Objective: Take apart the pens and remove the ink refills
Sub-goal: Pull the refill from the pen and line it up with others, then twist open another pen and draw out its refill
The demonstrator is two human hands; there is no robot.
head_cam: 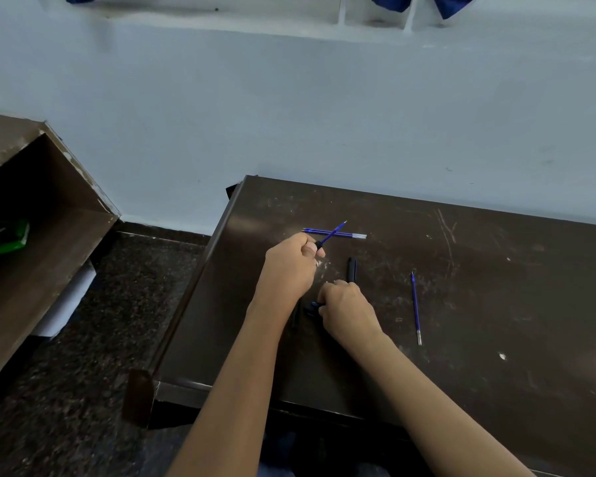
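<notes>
Blue ink shows through a thin refill (pixel 334 232) that juts up and to the right from a black pen piece pinched in the person's left hand (pixel 291 265), fingers curled tight around it above the dark brown table (pixel 496 304). The refill's tip crosses over two more blue refills (pixel 334 233) lying side by side near the table's far edge, clear ends pointing right. The right hand (pixel 346 311) rests lower on the tabletop, closed over small dark pen parts (pixel 312 308), with a hint of blue at the fingertips; exactly what it grips cannot be told. Just beyond its knuckles a black pen barrel (pixel 351 269) lies on the wood, pointing away from the person. Well to the right, a single blue refill (pixel 416 308) lies alone, its metal tip toward the near edge. The tabletop is scratched and scuffed with pale marks. Behind it rises a pale blue wall (pixel 289 115). To the left, across a speckled dark floor (pixel 117 287), stands a brown shelf unit (pixel 49 218) holding a green packet (pixel 8 237).
</notes>
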